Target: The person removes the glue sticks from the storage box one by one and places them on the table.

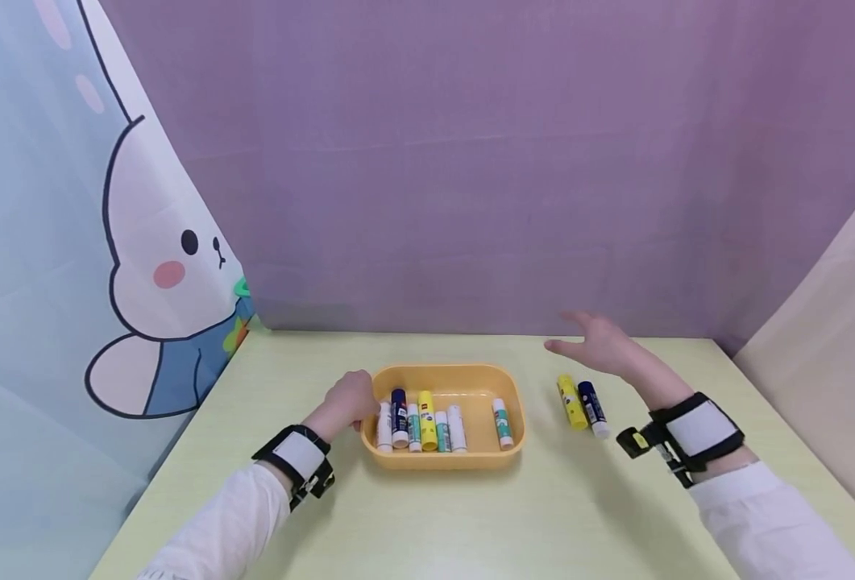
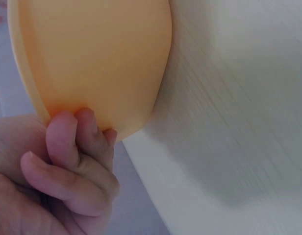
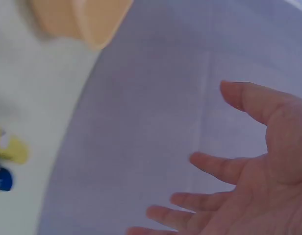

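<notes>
The two hands are well apart over a pale yellow-green counter (image 1: 442, 524). The left hand (image 1: 353, 396) grips the left end of a yellow-orange tray (image 1: 442, 461), its fingers curled in against the outer wall in the left wrist view. The tray stands flat about midway between the counter's left and right edges, a little in from the far edge. Inside it, six glue sticks lie in a row toward the left, all pointing roughly toward the far edge: a white stick (image 1: 384, 427), a navy stick (image 1: 399, 419) with a white end, a slim green-and-white stick (image 1: 414, 428), a yellow stick (image 1: 428, 420), a shorter green-and-white stick (image 1: 442, 432) and a second white stick (image 1: 457, 428). One more green-and-white stick (image 1: 503, 424) lies by itself near the tray's right end. On the counter, between the tray and the counter's right edge, a loose yellow stick (image 1: 572, 401) and a loose navy stick (image 1: 593, 409) lie side by side. The right hand (image 1: 601, 346) is raised near the far edge, holding nothing, its fingers spread and its thumb held away from them. Behind that edge hangs a purple cloth (image 1: 471, 161).
</notes>
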`<state>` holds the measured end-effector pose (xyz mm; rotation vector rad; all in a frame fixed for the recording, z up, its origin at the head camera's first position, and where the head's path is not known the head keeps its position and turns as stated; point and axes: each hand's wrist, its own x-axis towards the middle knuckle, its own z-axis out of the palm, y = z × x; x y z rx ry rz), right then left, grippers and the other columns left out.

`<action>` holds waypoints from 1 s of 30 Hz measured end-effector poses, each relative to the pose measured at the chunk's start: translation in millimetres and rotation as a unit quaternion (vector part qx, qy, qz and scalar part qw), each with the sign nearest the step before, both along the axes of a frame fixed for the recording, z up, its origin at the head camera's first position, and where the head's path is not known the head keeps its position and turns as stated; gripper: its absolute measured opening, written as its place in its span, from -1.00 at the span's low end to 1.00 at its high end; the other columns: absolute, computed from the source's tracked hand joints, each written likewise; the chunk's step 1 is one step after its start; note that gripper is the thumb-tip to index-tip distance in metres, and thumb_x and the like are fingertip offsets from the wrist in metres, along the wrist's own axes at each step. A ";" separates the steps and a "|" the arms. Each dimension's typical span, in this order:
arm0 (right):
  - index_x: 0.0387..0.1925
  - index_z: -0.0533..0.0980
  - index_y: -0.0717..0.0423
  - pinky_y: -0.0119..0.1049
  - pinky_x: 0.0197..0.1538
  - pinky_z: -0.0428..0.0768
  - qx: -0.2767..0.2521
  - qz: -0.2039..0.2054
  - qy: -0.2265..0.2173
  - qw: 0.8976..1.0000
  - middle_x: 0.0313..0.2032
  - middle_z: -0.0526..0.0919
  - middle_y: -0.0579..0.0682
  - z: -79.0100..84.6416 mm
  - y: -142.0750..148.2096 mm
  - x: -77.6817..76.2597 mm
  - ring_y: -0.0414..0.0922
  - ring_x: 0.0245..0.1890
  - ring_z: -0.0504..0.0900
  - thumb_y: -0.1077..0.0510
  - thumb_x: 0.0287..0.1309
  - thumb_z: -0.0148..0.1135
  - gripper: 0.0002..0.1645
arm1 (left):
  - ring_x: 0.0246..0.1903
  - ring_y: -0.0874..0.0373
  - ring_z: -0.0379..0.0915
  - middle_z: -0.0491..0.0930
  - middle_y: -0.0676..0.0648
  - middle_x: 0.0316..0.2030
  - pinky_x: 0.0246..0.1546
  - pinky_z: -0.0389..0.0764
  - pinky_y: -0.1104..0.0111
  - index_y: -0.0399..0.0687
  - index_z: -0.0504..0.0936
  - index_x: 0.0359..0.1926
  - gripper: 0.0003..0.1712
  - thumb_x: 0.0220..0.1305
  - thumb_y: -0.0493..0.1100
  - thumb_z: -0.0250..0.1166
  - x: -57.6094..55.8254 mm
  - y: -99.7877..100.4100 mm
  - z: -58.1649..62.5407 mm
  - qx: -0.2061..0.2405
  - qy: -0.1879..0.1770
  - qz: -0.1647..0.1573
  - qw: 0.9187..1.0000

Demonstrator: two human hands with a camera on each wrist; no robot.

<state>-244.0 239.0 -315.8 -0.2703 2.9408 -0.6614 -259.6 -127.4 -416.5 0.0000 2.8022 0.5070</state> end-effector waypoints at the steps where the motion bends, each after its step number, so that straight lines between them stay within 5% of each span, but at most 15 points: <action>1: 0.42 0.00 0.22 0.37 0.24 0.12 0.000 0.001 0.011 1.000 0.38 -0.05 0.43 4.7 -4.2 1.8 0.39 0.35 -0.04 -0.28 0.19 0.08 0.00 | -0.80 0.16 0.47 0.54 -0.12 -0.65 -0.81 0.46 0.47 -0.35 0.51 -0.21 -0.78 0.14 -0.28 0.24 -0.1 0.1 -0.2 0.000 0.000 0.000 1.000; 5: 0.46 -0.11 0.07 0.42 0.22 0.07 -0.019 0.004 0.049 0.999 0.43 -0.27 0.37 18.6 -21.8 10.3 0.40 0.38 -0.15 -0.34 0.13 0.12 0.09 | -0.79 0.16 0.48 0.54 -0.12 -0.63 -0.80 0.46 0.47 -0.34 0.50 -0.21 -0.78 0.14 -0.27 0.25 -0.8 0.8 -1.3 0.002 -0.002 0.001 1.000; 11: 0.47 -0.15 -0.09 0.48 0.22 -0.05 -0.043 0.015 0.103 0.994 0.46 -0.32 0.23 20.1 -49.2 24.3 0.39 0.39 -0.18 -0.37 0.08 0.15 0.11 | -0.78 0.16 0.48 0.54 -0.12 -0.62 -0.79 0.47 0.47 -0.33 0.50 -0.20 -0.77 0.14 -0.27 0.24 -0.8 2.0 -2.1 0.000 -0.006 0.006 1.000; 17: 0.47 -0.14 -0.12 0.46 0.25 -0.11 -0.051 0.042 0.135 0.989 0.47 -0.25 0.18 9.5 -76.2 34.2 0.29 0.43 -0.26 -0.34 0.05 0.21 0.13 | -0.79 0.16 0.48 0.55 -0.12 -0.64 -0.80 0.47 0.47 -0.35 0.51 -0.18 -0.76 0.14 -0.28 0.24 1.1 2.7 -1.2 -0.004 -0.006 0.005 1.000; 24: 0.47 -0.19 -0.22 0.45 0.26 -0.16 -0.047 0.066 0.116 0.990 0.48 -0.37 0.07 -9.4 -99.6 40.6 0.19 0.45 -0.42 -0.40 0.05 0.15 0.12 | -0.80 0.17 0.48 0.55 -0.11 -0.66 -0.81 0.46 0.47 -0.35 0.52 -0.21 -0.78 0.14 -0.28 0.24 3.9 2.5 1.5 -0.006 -0.002 0.005 1.000; 30: 0.47 -0.11 -0.20 0.48 0.22 -0.10 -0.038 0.082 0.097 0.991 0.48 -0.28 0.14 -36.6 -115.2 43.9 0.24 0.44 -0.32 -0.38 0.08 0.15 0.07 | -0.79 0.17 0.48 0.54 -0.12 -0.63 -0.80 0.46 0.47 -0.35 0.51 -0.19 -0.77 0.14 -0.28 0.23 5.9 2.9 2.8 -0.004 -0.004 0.010 1.000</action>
